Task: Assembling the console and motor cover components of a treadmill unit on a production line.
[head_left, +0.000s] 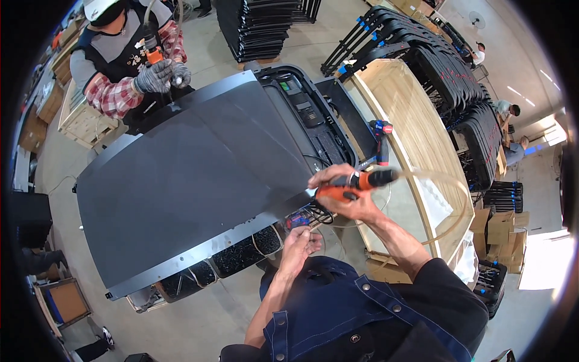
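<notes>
Near centre of the scene: large dark grey panel, flat, resting over a black housing with cabling and components exposed along its right and near edges

Right hand: grip clenched around an orange and black powered screwdriver, tool held roughly level, its tip at the panel's near right edge; a clear hose curves away from the tool's rear toward the right

Left hand: just below the right hand, beside the panel's near right corner, fingers curled close to a small dark part with red marking and a loop of black cable; whether the grip grasps anything cannot be told

Person's clothing: dark blue denim apron with metal studs, dark sleeve on the right arm

Far left: a co-worker in a plaid shirt and grey gloves, both gloved hands closed on a second orange screwdriver held upright above the panel's far edge

Right of the panel: a pale wooden crate, open, with white sheet material inside; a cordless drill, black with red, standing by its left wall

Far right: rows of black frames stacked on edge; further stacked black frames at far centre

Right edge: cardboard boxes on the floor; other people at work in the distance
</notes>
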Motion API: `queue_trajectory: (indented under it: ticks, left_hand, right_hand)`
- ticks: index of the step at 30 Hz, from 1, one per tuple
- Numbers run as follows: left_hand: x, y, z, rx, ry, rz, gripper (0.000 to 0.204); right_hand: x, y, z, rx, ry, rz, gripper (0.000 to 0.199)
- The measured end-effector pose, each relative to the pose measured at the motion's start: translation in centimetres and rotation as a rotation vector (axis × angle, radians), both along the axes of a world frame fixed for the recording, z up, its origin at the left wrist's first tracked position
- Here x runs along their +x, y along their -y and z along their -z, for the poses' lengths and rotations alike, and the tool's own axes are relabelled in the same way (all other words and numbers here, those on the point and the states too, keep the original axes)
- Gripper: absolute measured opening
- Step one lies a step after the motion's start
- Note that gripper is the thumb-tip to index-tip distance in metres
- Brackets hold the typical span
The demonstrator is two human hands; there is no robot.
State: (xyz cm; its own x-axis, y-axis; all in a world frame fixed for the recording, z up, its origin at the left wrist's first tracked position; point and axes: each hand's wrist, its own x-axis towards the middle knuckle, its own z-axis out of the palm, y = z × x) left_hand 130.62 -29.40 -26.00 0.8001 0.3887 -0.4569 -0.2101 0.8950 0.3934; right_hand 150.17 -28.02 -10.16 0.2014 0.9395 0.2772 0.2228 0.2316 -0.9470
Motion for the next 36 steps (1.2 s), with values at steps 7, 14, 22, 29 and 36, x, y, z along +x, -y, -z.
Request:
queue_trajectory:
  ticks: [7,14,22,29,36]
  left_hand:
    - [-1.6,-0.4,1.2,-0.054,-0.010,-0.034,0.035]
    - [-2.6,-0.4,1.3,-0.230,0.116,-0.167,0.028]
    - [-4.1,0.2,-0.1,-0.125,0.103,-0.248,0.024]
    - [-5.3,0.1,-0.5,-0.076,0.098,-0.339,0.022]
    - [-4.1,0.3,-3.0,-0.003,0.263,-0.363,0.027]
  right_hand:
    - [-0.6,-0.5,-0.3,0.022,0.220,-0.172,0.034]
    - [-1.0,-0.9,0.3,-0.001,0.231,-0.155,0.030]
    - [-1.3,0.0,1.2,-0.072,0.081,-0.010,0.034]
    - [-1.2,1.2,-2.3,0.072,-0.298,0.050,0.044]
    - [-3.1,3.0,-2.6,0.149,-0.704,-0.012,0.044]
